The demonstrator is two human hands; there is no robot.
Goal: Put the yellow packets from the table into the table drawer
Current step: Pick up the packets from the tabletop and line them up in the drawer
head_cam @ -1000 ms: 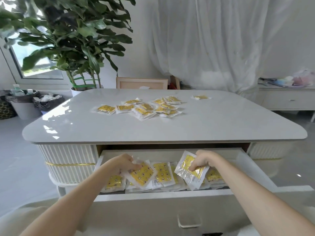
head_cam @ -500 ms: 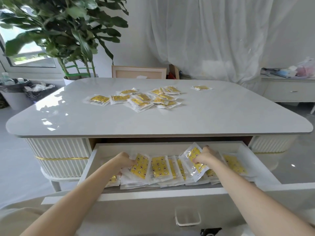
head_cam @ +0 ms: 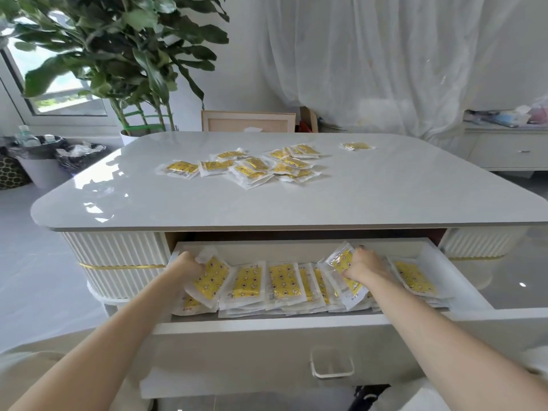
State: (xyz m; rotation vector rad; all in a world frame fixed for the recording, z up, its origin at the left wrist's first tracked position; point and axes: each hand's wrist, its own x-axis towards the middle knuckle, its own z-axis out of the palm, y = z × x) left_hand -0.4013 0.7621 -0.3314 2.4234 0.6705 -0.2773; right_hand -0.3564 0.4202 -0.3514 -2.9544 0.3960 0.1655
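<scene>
The white table drawer (head_cam: 267,324) is pulled out and holds a row of several yellow packets (head_cam: 283,280) in clear wrappers. My left hand (head_cam: 188,264) grips a packet (head_cam: 210,281) at the drawer's left end. My right hand (head_cam: 363,264) grips another packet (head_cam: 341,259) right of centre, tilted up at the back. A single packet (head_cam: 413,277) lies flat at the drawer's right end. On the glossy tabletop (head_cam: 267,203) a loose pile of several yellow packets (head_cam: 252,167) lies left of centre, and one separate packet (head_cam: 357,146) lies farther right.
A large potted plant (head_cam: 124,63) stands behind the table's left corner, with bins (head_cam: 44,161) on the floor beside it. A wooden frame (head_cam: 247,121) leans behind the table. White curtains hang at the back; a low cabinet (head_cam: 510,149) stands at right.
Both hands have pushed their packets deeper into the drawer and lower onto the row. The view has shifted closer to the drawer.
</scene>
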